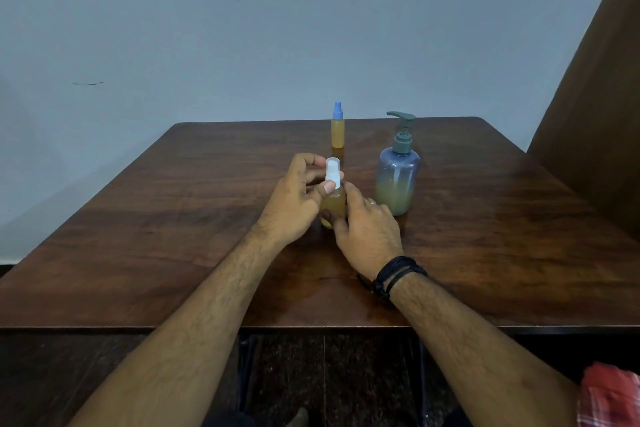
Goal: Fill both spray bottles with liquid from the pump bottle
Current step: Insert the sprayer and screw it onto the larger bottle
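A small spray bottle [334,199] with a white top [332,173] and amber liquid stands at the middle of the brown table [173,236]. My left hand [296,199] pinches its white top between thumb and fingers. My right hand [367,236] grips the bottle's body from the right. A second spray bottle [337,130] with a blue cap, also holding amber liquid, stands upright farther back. The blue-tinted pump bottle [398,180] with a grey-green pump head stands just right of my right hand, its lower part filled with yellowish liquid.
A pale wall rises behind the table's far edge. A dark brown panel [595,97] leans in at the right. The table's near edge runs just under my forearms, with dark floor below.
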